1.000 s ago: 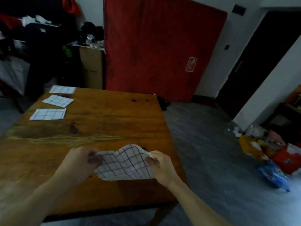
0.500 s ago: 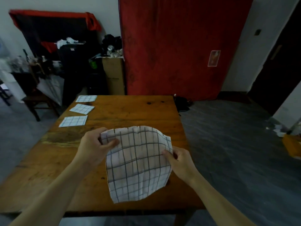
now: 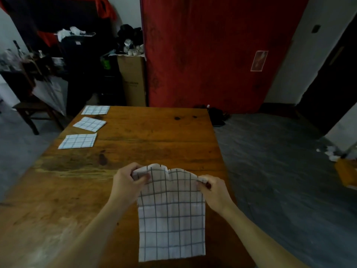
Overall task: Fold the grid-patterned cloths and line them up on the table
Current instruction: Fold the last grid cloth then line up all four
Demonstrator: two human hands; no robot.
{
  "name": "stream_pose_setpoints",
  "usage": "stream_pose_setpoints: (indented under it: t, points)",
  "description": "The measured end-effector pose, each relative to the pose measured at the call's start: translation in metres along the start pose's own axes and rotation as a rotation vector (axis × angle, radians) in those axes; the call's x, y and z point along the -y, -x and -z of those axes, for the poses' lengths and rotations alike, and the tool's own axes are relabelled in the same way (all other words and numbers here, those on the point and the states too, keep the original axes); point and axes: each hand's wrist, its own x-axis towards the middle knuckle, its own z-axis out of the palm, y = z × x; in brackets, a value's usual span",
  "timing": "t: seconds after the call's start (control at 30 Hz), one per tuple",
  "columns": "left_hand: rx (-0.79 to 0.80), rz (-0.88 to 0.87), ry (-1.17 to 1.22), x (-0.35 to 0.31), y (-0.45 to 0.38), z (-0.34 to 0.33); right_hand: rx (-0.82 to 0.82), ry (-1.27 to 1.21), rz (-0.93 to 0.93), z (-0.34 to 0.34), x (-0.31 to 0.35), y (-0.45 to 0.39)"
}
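Surroundings: red panel (image 3: 216, 53) stands upright behind the far edge of the surface (image 3: 154, 144); cardboard box (image 3: 133, 80) just left of it, small jars and dark items heaped on top, too dim to name.
Far left: wooden chair (image 3: 31, 111) on the floor, beside a dark cluttered shelf.
Right: grey floor (image 3: 270, 161); scraps and an orange item near the right edge.
Obstructions: nothing lies between the hands and the laid-out cloths.
Folded cloths: three, in a column along the left edge: far one (image 3: 95, 110), middle one (image 3: 89, 124) slightly turned, near one (image 3: 78, 141); all apart.
Open cloth (image 3: 172, 219): hangs over the near edge, top hem rumpled.
Left hand (image 3: 127, 182): fingers pinch the top left corner.
Right hand (image 3: 214, 188): fingers pinch the top right corner.
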Motion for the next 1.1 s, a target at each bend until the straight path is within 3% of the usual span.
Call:
stream_pose_setpoints:
  t: [0.13, 0.33, 0.53, 0.9, 1.1]
  points:
    - [0.077, 0.009, 0.021, 0.021, -0.041, -0.008, -0.033, 0.084, -0.085, -0.011, -0.012, -0.037]
    - [0.133, 0.025, 0.008, 0.048, -0.068, -0.027, -0.065, 0.166, -0.045, -0.025, -0.024, -0.057]
    - [0.166, 0.079, -0.038, 0.069, -0.067, -0.030, 0.035, 0.183, -0.044, -0.029, -0.042, -0.058]
    - [0.219, 0.018, -0.236, 0.081, -0.021, -0.033, 0.289, 0.416, -0.067, -0.028, -0.078, -0.025]
    - [0.342, 0.011, -0.300, 0.095, 0.006, -0.038, 0.352, 0.445, -0.118, -0.031, -0.096, -0.003]
